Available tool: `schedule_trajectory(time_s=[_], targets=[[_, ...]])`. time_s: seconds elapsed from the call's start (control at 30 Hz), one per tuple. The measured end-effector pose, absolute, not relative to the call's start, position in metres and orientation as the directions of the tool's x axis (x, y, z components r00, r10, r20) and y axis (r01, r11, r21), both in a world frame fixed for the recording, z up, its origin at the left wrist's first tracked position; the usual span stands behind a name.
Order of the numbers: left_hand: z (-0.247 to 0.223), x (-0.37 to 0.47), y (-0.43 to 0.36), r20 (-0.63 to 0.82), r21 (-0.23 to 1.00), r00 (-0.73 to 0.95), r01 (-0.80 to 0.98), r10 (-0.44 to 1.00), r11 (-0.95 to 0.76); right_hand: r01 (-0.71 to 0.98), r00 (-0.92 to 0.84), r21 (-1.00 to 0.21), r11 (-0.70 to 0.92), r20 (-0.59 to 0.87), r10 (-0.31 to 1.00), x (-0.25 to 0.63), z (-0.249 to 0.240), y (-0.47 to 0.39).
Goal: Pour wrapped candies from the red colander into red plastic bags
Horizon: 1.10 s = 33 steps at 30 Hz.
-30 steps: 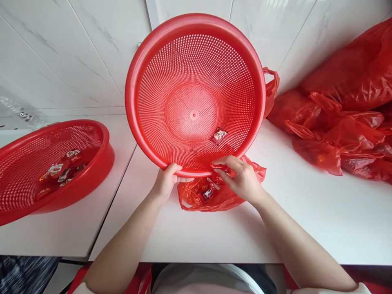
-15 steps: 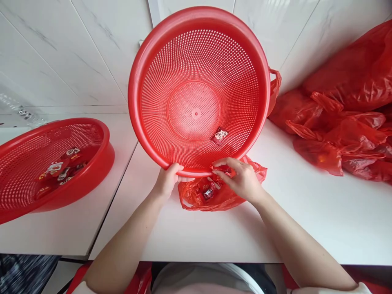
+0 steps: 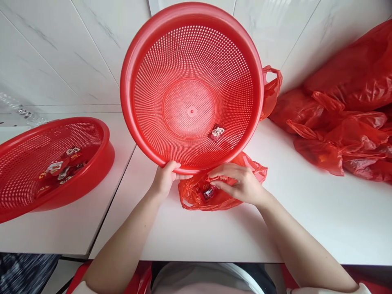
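A large red plastic basket (image 3: 192, 153) with perforated sides is tipped toward me, its near rim gripped by my left hand (image 3: 165, 177). Inside it, low on the right, lies one small wrapped packet (image 3: 216, 132) with a pale label. Just below that rim, my right hand (image 3: 240, 181) hovers over an open red plastic bag (image 3: 226, 204). Its thumb and forefinger are apart, and I see nothing held between them. Some dark red wrapped pieces (image 3: 208, 192) show in the bag's mouth; the fingers partly cover the rest.
To the left, a second red basket (image 3: 105, 159) leans with several wrapped packets (image 3: 64, 171) in it. Red plastic bags (image 3: 346, 134) are heaped at the right, and another red bag (image 3: 271, 96) stands behind the held basket. A tiled wall (image 3: 76, 61) borders the white table (image 3: 321, 220).
The basket has shifted slightly left and up with my left hand still on its rim. My right hand has come off the rim and dropped a little over the bag.
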<state>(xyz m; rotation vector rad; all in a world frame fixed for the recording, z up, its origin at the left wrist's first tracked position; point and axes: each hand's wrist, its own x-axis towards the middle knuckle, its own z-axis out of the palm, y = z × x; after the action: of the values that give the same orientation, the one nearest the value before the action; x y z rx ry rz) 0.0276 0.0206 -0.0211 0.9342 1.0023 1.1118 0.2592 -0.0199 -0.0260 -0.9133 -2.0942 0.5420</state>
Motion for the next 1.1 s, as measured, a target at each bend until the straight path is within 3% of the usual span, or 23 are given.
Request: schedule_trajectory(time_s=[0.17, 0.33, 0.6, 0.7, 0.8, 0.87, 1.0, 1.1], targets=[[-0.021, 0.027, 0.022, -0.167, 0.948, 0.122, -0.254, 0.978, 0.193, 0.526, -0.457, -0.509, 0.681, 0.506, 0.731, 0.261, -0.029, -0.015], [-0.016, 0.03, 0.018, -0.187, 0.951, 0.142, -0.223, 0.972, 0.216, 0.601, -0.424, -0.464, 0.651, 0.505, 0.752, 0.264, -0.029, -0.014], [-0.013, 0.035, 0.006, -0.224, 0.955, 0.295, -0.122, 0.929, 0.269, 0.925, -0.088, -0.254, 0.282, 0.579, 0.811, 0.267, -0.048, -0.005], [-0.015, 0.036, 0.004, -0.213, 0.964, 0.272, -0.099, 0.938, 0.247, 0.93, -0.156, -0.217, 0.298, 0.499, 0.852, 0.27, -0.052, -0.003], [-0.016, 0.033, 0.007, -0.183, 0.971, 0.171, -0.124, 0.968, 0.205, 0.802, -0.405, -0.298, 0.518, 0.367, 0.837, 0.27, -0.045, -0.007], [-0.016, 0.03, 0.012, -0.18, 0.968, 0.117, -0.158, 0.977, 0.197, 0.676, -0.483, -0.421, 0.605, 0.367, 0.795, 0.267, -0.037, -0.011], [-0.017, 0.024, 0.023, -0.198, 0.947, 0.083, -0.241, 0.977, 0.212, 0.421, -0.315, -0.783, 0.459, 0.349, 0.883, 0.26, -0.028, -0.02], [-0.017, 0.019, 0.03, -0.176, 0.945, 0.044, -0.273, 0.983, 0.181, 0.311, -0.273, -0.892, 0.328, 0.247, 0.93, 0.262, -0.024, -0.024]])
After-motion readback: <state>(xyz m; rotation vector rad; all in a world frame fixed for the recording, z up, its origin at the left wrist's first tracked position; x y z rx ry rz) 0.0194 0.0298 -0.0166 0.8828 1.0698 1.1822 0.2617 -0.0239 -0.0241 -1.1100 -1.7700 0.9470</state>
